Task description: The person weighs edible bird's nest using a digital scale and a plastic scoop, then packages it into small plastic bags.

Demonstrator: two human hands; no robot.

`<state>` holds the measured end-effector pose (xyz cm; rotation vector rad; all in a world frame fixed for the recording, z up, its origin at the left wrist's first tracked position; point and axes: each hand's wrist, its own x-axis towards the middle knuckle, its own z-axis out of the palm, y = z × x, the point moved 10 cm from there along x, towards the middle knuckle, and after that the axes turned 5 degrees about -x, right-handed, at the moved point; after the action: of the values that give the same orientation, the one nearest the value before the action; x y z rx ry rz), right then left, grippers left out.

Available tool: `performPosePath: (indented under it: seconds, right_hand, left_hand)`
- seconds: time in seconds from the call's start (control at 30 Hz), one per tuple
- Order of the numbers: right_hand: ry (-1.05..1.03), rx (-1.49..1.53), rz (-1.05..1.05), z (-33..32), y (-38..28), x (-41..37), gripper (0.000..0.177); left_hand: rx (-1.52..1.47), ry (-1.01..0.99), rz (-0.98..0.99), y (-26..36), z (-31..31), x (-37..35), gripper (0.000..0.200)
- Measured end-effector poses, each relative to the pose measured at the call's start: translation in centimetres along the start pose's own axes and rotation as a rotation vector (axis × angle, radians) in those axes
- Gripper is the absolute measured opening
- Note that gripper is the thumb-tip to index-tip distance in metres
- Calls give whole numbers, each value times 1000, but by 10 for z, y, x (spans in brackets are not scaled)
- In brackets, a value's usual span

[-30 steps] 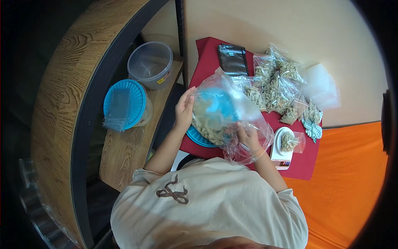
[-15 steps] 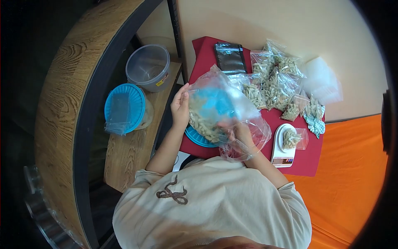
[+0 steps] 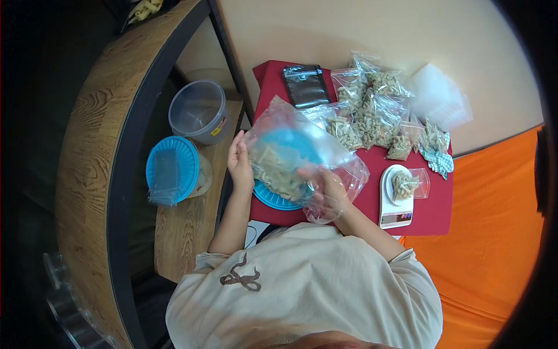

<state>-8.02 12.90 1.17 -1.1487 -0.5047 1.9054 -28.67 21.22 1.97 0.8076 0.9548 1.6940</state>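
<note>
Gripping big clear plastic bag of pale pieces [image 3: 273, 168] with left hand [image 3: 239, 164], ideally bracing it gently while working right hand [image 3: 330, 189] (can't tell if grasping).

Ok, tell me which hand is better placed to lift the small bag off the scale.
Right, I'd say: the right hand is nearer the small bag and scale, while the left hand is across the big bag. The right would probably have to leave the big bag first.
</note>
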Motion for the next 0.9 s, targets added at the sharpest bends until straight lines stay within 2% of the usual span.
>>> performPosePath:
  seconds: [0.17, 0.3, 0.37, 0.43, 0.5, 0.63, 0.67, 0.7, 0.73, 0.77, 0.8, 0.83, 0.9]
  right_hand:
    - [33, 1, 39, -15, -8, -28, 49]
    - [102, 125, -119, -52, -13, -39, 42]
    - [172, 171, -102, -68, -19, -56, 39]
    - [86, 196, -107, -90, -18, -64, 40]
    - [124, 233, -92, -119, -18, -77, 41]
    - [211, 255, -137, -173, -32, -111, 46]
    - [-23, 241, -130, -178, -34, -117, 47]
    - [153, 212, -147, -203, -38, -126, 48]
    - [229, 261, -171, -217, -47, -136, 49]
    - [304, 310, -192, -231, -56, -148, 49]
    - [308, 329, -196, -244, -66, -160, 48]
    - [140, 278, -278, -249, -84, -168, 45]
    - [269, 293, -306, -288, -104, -192, 45]
  left_hand:
    - [8, 40, 25, 8, -2, -2, 36]
    - [18, 84, 24, 6, -8, -3, 33]
    - [176, 139, 120, 12, -16, -3, 33]
    - [207, 89, 85, 6, -19, -1, 36]
    - [518, 130, 267, 21, -17, -7, 42]
    - [467, 124, 318, 63, 19, -33, 49]
    - [547, 149, 397, 79, 27, -41, 49]
    - [626, 175, 480, 94, 39, -51, 48]
    - [630, 171, 480, 102, 53, -59, 48]
    - [660, 174, 610, 121, 70, -74, 47]
    - [691, 175, 741, 137, 89, -90, 45]
    - [700, 173, 744, 143, 105, -99, 45]
    - [628, 130, 960, 162, 149, -135, 42]
